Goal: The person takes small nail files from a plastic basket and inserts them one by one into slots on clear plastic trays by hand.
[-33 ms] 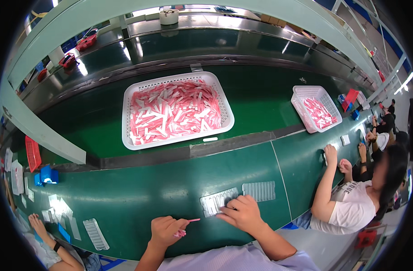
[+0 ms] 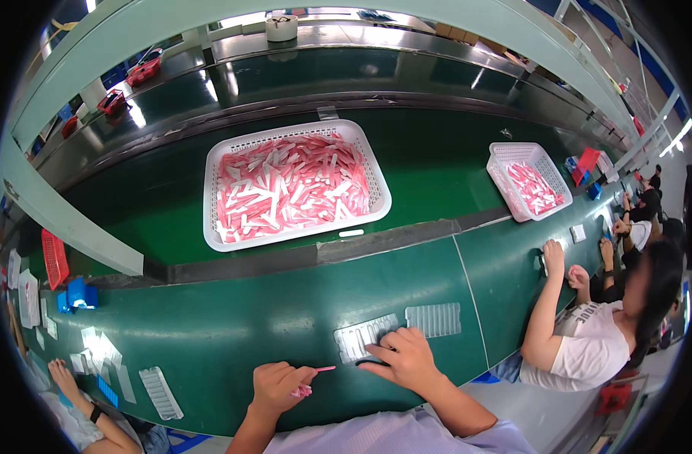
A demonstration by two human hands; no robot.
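Observation:
My left hand (image 2: 276, 387) is closed around several small pink sticks; one pink stick (image 2: 326, 368) pokes out to the right between thumb and forefinger, and more show under the fingers. Over the near right edge of a clear ribbed plastic tray (image 2: 347, 345) is my right hand (image 2: 408, 359), its thumb and forefinger apart with nothing visible between them. Its fingers cover part of that tray, so I cannot tell whether they touch it. Another clear ribbed tray (image 2: 446, 319) lies just beyond, to the right.
A white basket (image 2: 211, 204) full of pink and white sticks stands ahead, past a dark ledge (image 2: 391, 236). Farther right is a smaller white basket (image 2: 505, 198). Co-workers sit on both sides: a person's arm (image 2: 541, 318) right, a hand (image 2: 65, 376) left near a clear tray (image 2: 161, 393).
My right thumb and forefinger have spread wider, and the hand has shifted slightly. My left hand keeps its place with the pink sticks.

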